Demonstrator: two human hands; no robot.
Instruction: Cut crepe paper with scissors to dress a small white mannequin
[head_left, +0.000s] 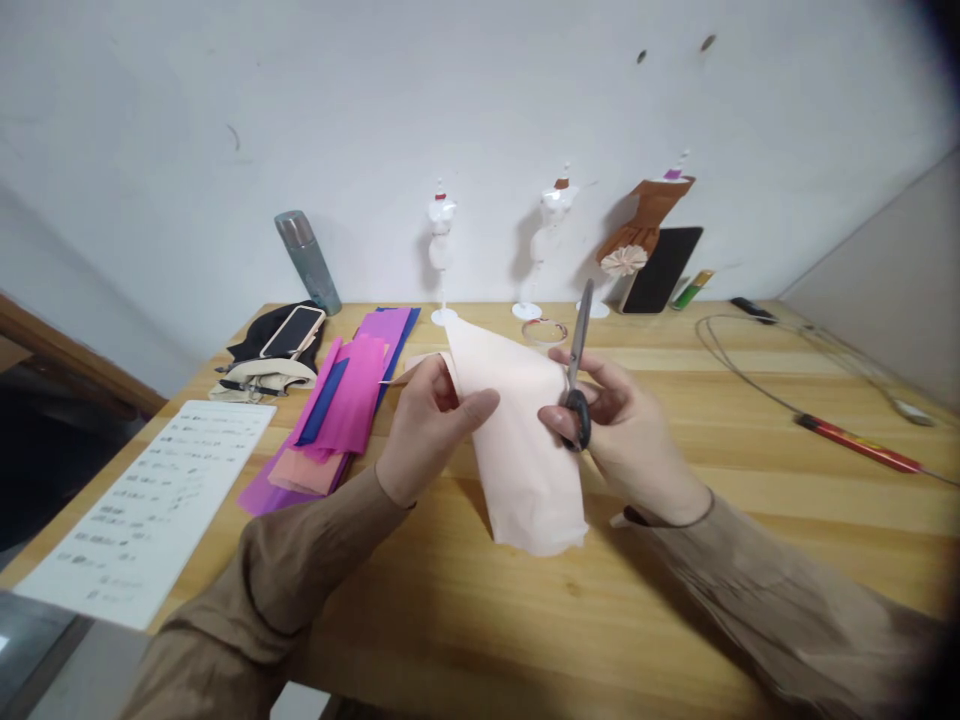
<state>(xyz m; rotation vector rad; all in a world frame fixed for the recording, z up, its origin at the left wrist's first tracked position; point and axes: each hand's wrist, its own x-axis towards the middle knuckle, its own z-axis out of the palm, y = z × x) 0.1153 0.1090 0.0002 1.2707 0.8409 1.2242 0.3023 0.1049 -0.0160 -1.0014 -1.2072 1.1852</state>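
Observation:
My left hand (429,425) is closed on the left edge of a pale pink folded sheet of paper (517,440), thumb on top, holding it above the wooden table (675,600). My right hand (622,430) grips a pair of scissors (578,370) by the dark handles. The blades point up and away along the sheet's right edge. The sheet's lower end hangs down toward the table.
A stack of pink, purple, blue and salmon paper (337,410) lies to the left. Also on the left are a printed sheet (150,500), a phone on a dark pouch (289,335) and a flask (307,262). Small mannequin stands (442,250) line the wall. Cables and a red tool (855,440) lie on the right.

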